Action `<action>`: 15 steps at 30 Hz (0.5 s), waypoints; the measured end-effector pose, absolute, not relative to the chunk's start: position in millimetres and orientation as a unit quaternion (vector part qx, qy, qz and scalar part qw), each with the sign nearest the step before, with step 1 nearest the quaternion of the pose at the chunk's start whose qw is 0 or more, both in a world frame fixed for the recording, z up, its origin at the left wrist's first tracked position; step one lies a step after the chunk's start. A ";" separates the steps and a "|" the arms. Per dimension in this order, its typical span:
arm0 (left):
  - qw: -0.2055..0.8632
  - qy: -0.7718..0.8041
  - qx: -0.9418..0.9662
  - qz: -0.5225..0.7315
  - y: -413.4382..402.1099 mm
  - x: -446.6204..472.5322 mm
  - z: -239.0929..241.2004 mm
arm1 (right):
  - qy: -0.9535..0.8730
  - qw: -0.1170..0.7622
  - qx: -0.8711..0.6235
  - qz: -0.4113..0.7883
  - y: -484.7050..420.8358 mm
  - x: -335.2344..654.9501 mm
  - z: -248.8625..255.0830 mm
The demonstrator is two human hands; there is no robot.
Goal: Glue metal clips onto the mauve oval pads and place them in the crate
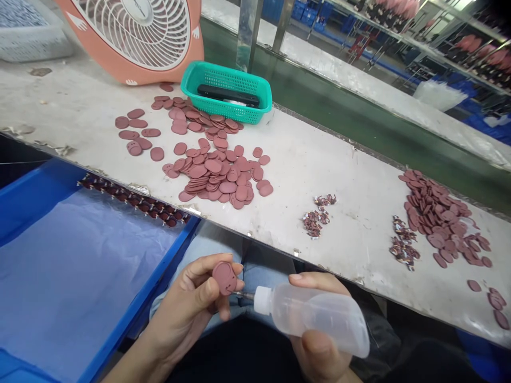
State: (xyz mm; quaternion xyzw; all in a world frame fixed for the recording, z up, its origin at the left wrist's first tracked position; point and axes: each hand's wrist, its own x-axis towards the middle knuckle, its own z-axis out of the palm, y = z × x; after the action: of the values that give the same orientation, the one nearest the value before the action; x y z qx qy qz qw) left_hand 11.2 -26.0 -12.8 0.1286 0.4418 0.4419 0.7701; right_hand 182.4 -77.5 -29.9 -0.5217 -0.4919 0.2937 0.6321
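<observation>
Between the thumb and fingers of my left hand (195, 298) is a reddish-brown oval disc (224, 278) with small holes near one edge. My right hand (323, 340) grips a translucent squeeze bottle (319, 314) with a white cap (262, 300), tilted almost level. Its thin nozzle (245, 294) points left and meets or nearly meets the disc's lower edge; I cannot tell if they touch. Similar discs lie in a large pile (219, 173) on the table beyond my hands. Small dark brown pieces with light ends (315, 221) sit in a cluster to the right.
A pink fan (191, 58) and a green basket (226, 111) with a black object stand at the back. More discs (439, 213) and small pieces (403, 244) lie on the right. A blue tray (80, 276) at lower left has rows of dark pieces (136, 199) along its edge.
</observation>
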 end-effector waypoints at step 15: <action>0.765 0.443 0.133 0.449 -25.9 11.4 -15.8 | -0.499 0.626 -0.518 0.301 -73.5 180.9 -26.6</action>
State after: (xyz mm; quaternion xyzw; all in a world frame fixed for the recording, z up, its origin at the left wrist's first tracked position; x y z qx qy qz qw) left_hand 11.4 -25.9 -15.8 0.1325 0.4427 0.4494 0.7645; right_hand 180.9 -73.5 -26.6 -0.5182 -0.4990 0.3014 0.6258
